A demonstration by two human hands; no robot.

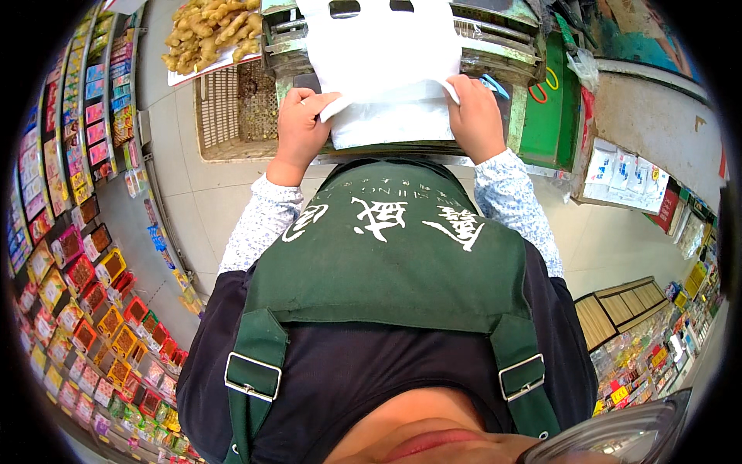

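Seemingly straightening a white bag

Head view: it's lying at twelve o'clock, your left hand pinching its edge at eleven, right hand likewise at one; your next move is probably needing even tension

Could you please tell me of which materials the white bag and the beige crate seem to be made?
White bag: probably thin plastic film, smooth with slight sheen; it folds over softly. Beige crate: likely rigid moulded plastic, rather matt; its wall shows regular slots.
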